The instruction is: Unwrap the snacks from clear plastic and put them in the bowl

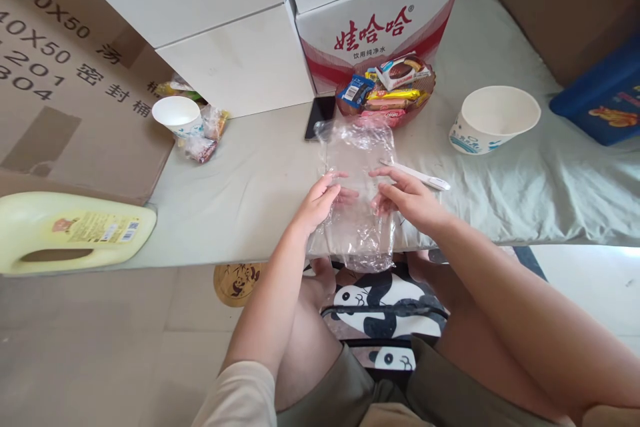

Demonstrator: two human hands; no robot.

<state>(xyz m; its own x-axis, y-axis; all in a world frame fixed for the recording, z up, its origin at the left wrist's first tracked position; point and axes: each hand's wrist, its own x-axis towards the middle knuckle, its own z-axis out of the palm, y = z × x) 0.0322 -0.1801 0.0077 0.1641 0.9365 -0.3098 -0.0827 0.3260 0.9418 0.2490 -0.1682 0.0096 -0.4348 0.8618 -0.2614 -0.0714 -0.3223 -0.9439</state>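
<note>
A clear, crinkled plastic bag lies flat in front of me, its near end hanging slightly over the table edge. At its left side is my left hand, with fingers stretched out and apart, touching the film. My right hand rests at the bag's right side, fingers also spread, the lower ones partly blurred by the shiny plastic. A white, slim utility-knife-like tool lies just beyond the right hand. Past the bag's far end are a dark phone and a reddish bowl of wrapped snacks.
A large paper tub stands at right beside a blue container. Left are a smaller paper cup, wrapped snacks and a pale yellow jug near the edge. Boxes line the back; a panda-print stool is below.
</note>
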